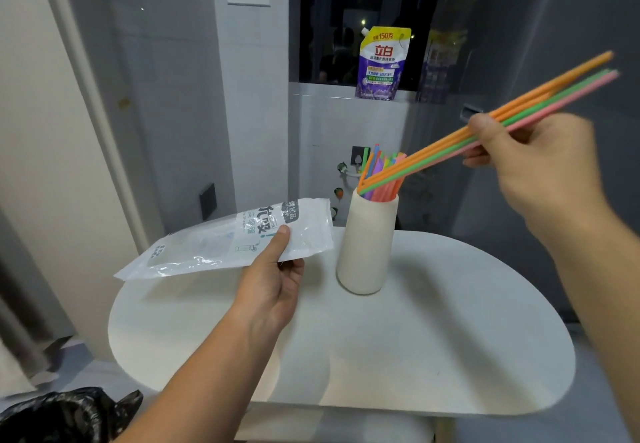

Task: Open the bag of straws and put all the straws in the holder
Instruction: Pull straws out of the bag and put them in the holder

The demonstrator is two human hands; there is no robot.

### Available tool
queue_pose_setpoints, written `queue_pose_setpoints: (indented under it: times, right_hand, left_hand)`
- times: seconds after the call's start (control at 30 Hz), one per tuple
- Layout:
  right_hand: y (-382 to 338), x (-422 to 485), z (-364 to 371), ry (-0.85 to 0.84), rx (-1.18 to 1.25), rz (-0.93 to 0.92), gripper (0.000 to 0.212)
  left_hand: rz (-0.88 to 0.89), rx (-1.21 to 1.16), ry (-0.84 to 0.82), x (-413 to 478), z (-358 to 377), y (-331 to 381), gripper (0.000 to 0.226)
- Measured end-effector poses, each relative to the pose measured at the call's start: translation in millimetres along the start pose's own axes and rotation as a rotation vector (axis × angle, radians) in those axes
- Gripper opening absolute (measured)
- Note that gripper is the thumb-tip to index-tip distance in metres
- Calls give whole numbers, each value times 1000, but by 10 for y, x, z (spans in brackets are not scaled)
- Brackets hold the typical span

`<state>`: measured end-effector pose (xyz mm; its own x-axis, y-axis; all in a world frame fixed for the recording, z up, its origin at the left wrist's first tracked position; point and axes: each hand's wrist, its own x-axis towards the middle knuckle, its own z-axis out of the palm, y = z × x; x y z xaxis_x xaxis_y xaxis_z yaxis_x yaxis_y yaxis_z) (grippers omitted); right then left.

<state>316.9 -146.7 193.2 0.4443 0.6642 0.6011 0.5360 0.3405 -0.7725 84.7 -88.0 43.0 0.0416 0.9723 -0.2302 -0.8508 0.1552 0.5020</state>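
**Inspector:** Starting at the left. What is lying there?

**Assistant:** A black bin liner (62,411) is sitting below the table (433,356). Above the table's left edge, the straw bag (214,241) is being held flat and is jutting leftward from the grip.

**Inspector:** The grip itself?

**Assistant:** The left hand (273,283) is pinching the bag's right portion, with the thumb pressing on top and the fingers curling underneath.

**Inspector:** Markings on the bag?

**Assistant:** Dark Chinese characters are showing, but they are too blurred to read with confidence.

**Inspector:** Moving right.

**Assistant:** The cream holder (367,252) is standing upright on the table, with coloured straws (389,193) sticking out of its mouth. On the ledge behind, a purple pouch (381,64) is displaying "立白" in red and "150克" on yellow.

**Inspector:** And the far right?

**Assistant:** The right hand (533,165) is gripping a slanted bundle (433,153) of orange, green and pink straws. The lower tips are meeting the holder's mouth, and the upper ends are pointing up and to the right beyond the hand.
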Motion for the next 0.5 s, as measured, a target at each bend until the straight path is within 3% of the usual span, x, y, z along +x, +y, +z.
queue_pose_setpoints:
  times: [0.23,0.5]
  right_hand:
    - [-244,129,60,-95,-215,-111,16]
    - [-263,208,221,-176,-259,-68,26]
  left_hand:
    - [-4,1,-2,-1,8,-43,35]
    - [1,-13,-17,-27,3,-17,35]
